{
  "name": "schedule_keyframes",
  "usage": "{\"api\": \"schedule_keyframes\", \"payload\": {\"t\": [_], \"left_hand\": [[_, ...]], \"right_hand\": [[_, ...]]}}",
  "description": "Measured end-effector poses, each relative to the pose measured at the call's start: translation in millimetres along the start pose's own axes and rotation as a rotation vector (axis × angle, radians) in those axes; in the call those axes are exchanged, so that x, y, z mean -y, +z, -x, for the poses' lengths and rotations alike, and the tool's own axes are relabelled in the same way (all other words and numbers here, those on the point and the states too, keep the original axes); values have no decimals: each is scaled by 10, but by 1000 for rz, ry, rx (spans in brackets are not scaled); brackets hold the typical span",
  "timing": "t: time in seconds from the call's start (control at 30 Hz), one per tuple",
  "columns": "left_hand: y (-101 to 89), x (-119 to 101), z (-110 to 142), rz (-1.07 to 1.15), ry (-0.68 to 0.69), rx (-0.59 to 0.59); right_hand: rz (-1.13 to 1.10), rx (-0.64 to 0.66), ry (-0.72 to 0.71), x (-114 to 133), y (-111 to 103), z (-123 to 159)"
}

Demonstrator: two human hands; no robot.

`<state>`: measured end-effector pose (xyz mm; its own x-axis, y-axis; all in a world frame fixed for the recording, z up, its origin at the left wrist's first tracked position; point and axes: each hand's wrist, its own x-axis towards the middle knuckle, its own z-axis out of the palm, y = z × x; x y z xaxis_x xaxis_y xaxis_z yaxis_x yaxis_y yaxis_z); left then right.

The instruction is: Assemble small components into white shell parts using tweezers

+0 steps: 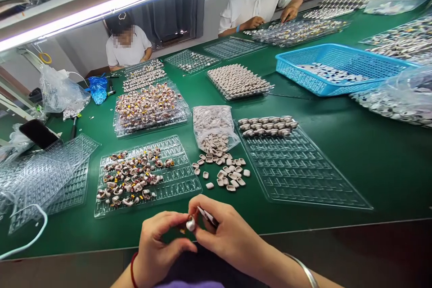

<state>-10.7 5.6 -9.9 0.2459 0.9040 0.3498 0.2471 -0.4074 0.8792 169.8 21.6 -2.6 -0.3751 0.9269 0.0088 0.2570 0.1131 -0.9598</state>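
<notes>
Close to the table's front edge, my left hand (158,243) holds a small white earbud part (191,223) at its index fingertip, with the thumb lower down. A bit of orange shows beside that part. My right hand (219,225) meets it from the other side, its index finger and thumb at the part. Tweezers (208,217) are tucked in the right fingers, tips pointing up and left. Just beyond my hands lies a clear tray (182,184) with similar white parts (131,180) carrying dark and yellow bits. Loose beige shells (231,175) spill from a plastic bag (212,119).
On the right, a clear slotted tray (303,171) bears rows of beige pieces (266,126). Stacked trays (151,108), a blue basket (332,85) and a phone (38,134) stand around the green table (337,144). Two people (126,47) sit across it.
</notes>
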Motion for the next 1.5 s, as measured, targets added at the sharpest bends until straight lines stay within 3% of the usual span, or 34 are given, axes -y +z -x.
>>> {"api": "schedule_keyframes", "payload": {"t": [0.17, 0.27, 0.57, 0.83, 1.03, 1.23, 1.5], "left_hand": [[24, -33, -3, 65, -233, -29], [19, -10, -27, 121, -339, -20], [-95, 70, -123, 229, -471, 111], [-66, 0, -183, 139, -521, 112], [-65, 173, -192, 51, -559, 43], [-38, 276, -167, -81, -545, 79], [-17, 205, -180, -151, -521, 106]], "right_hand": [[4, -45, -147, -81, 40, 6], [-32, -65, -156, -106, 54, -10], [-314, 58, 13, -210, 41, -61], [-220, 101, -31, -234, 6, -103], [55, 181, -189, -262, -128, -76], [428, 58, -354, -368, -105, -40], [991, -25, -546, -215, 22, -40]]}}
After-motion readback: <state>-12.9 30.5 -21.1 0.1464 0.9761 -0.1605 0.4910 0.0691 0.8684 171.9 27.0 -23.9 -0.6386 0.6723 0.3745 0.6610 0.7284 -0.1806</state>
